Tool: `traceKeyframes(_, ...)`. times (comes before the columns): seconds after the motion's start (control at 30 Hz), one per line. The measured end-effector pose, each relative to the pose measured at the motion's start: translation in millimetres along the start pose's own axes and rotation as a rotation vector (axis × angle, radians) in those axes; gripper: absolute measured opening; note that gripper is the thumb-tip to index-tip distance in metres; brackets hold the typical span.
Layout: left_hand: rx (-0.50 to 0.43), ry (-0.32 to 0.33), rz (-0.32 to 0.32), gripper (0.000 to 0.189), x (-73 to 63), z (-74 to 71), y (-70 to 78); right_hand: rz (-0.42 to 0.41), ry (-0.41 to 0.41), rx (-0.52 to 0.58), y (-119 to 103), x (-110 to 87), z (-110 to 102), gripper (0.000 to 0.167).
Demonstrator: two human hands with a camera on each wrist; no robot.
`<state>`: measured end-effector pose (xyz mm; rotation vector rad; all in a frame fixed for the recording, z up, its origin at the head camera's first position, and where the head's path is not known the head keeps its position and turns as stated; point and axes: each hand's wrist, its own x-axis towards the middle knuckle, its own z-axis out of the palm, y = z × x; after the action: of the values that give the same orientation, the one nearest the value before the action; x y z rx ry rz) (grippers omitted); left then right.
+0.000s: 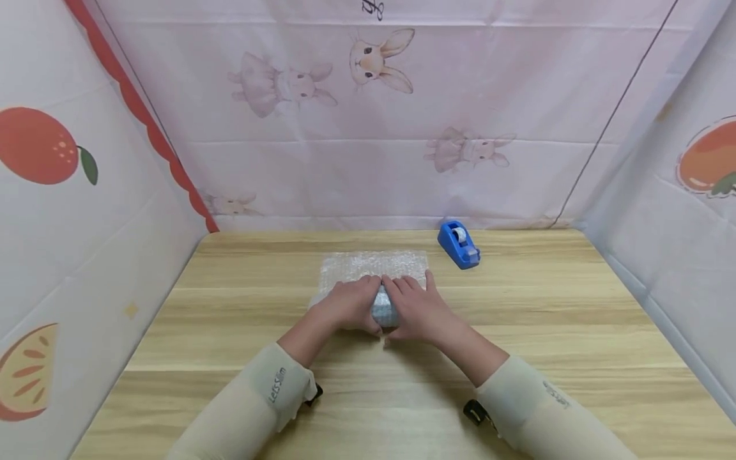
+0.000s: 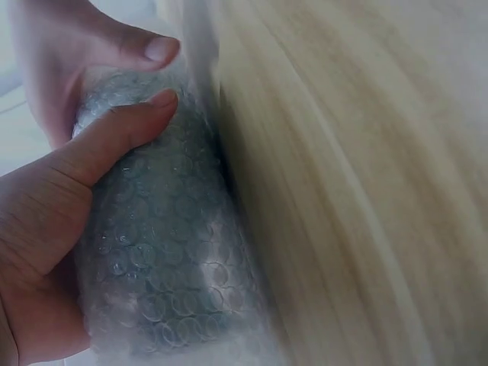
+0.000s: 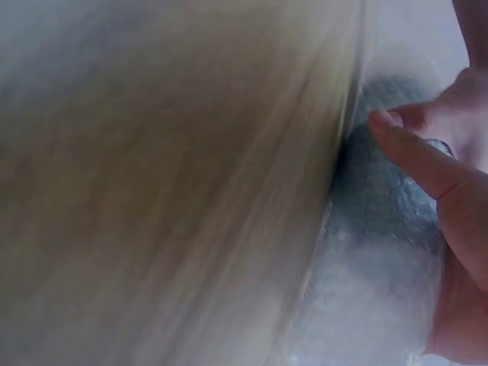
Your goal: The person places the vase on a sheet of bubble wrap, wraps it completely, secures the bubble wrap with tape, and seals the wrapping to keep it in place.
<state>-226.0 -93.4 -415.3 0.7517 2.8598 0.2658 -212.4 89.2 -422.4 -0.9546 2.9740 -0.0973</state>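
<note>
A bundle (image 1: 384,310) rolled in clear bubble wrap (image 1: 374,262) lies on the desk (image 1: 230,332) near its middle, between the two hands. The roll is rounded and longer than it is thick, and a grey-blue core shows through the layers, though the wrap veils what it is. Close up, the left wrist view shows rows of round, glossy bubbles, with paler plastic toward the near end. The rest of the wrap spreads flat beyond the roll, a whitish, pebbled sheet. The left hand (image 1: 352,304) and the right hand (image 1: 418,310) each have their grip clamped on the bundle, fingers over the top and thumbs along the near side, the fingertips of both almost meeting. Cream sleeves (image 1: 247,409) cover the forearms. Beyond the right hand, toward the back edge, stands a smooth blue tape dispenser (image 1: 458,245) holding a pale roll of tape (image 1: 459,234). The desk has pale, streaky wood grain; around it hang creased cloth walls (image 1: 345,176) printed with rabbits and fruit.
</note>
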Motion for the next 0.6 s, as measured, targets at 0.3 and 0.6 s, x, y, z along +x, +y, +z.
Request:
traceKeyframes(0.3,-0.074,0.019,0.04,0.087,-0.1,-1.2,0.8,0.084,-0.038,0.008,-2,12.2,-3,0.108)
traceKeyframes(0.6,-0.125,0.034,0.03,0.084,-0.4,4.6,-1.3,0.103,-0.098,0.057,-1,16.1,-4,0.108)
